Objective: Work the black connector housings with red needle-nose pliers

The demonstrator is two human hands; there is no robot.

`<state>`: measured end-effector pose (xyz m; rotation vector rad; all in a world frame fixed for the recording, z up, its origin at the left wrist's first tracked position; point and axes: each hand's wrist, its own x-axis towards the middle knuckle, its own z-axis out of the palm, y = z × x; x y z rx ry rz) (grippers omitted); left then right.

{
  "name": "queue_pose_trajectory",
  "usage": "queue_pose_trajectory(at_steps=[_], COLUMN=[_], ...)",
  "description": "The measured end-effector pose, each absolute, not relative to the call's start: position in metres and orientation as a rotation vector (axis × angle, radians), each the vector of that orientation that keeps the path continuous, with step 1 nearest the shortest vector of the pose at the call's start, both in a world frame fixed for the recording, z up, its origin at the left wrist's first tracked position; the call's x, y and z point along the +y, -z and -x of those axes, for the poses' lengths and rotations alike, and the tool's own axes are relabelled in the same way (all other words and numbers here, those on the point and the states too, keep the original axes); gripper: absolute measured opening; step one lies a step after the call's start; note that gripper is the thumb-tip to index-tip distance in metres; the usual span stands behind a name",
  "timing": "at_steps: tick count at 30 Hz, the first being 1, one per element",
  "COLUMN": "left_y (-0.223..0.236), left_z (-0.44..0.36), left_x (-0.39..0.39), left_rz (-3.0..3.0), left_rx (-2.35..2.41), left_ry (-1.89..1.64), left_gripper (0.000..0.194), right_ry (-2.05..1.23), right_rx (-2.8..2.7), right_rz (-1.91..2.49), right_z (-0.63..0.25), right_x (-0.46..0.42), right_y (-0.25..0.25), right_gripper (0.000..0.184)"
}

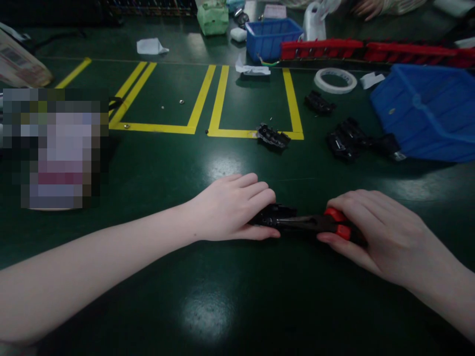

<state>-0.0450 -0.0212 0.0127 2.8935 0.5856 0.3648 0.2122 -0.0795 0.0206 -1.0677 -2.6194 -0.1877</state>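
Near the middle of the green table, my left hand (pixel 241 207) is closed around a black plastic part (pixel 284 210), which its fingers partly cover. My right hand (pixel 382 232) grips long-nose pliers (pixel 311 222) by their red handles (pixel 343 231). The jaws of the pliers point left and reach the black part beside my left thumb. Whether the jaw tips are clamped on it I cannot make out. Beyond my hands, a similar black part (pixel 273 137) lies across a yellow tape line.
More black parts (pixel 345 141) lie by a tilted blue bin (pixel 430 113) at right. Behind are a tape roll (pixel 336 80), red strips (pixel 322 49), another blue bin (pixel 272 39) and a green bag (pixel 213 19). Another person's hand (pixel 367 7) shows at the top. A blurred-out object (pixel 63 153) stands left.
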Motion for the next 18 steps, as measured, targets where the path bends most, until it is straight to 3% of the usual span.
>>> queue_pose_trajectory(at_steps=[18], left_y=[-0.0118], left_z=[0.0464], left_x=[-0.0212], left_rz=[-2.852], left_rx=[0.577], left_ry=[-0.321], left_gripper=[0.036], right_ry=[0.333], right_rx=[-2.584], right_rz=[1.01], right_z=[-0.2193], right_x=[-0.0791], right_y=[-0.0194], right_gripper=[0.027])
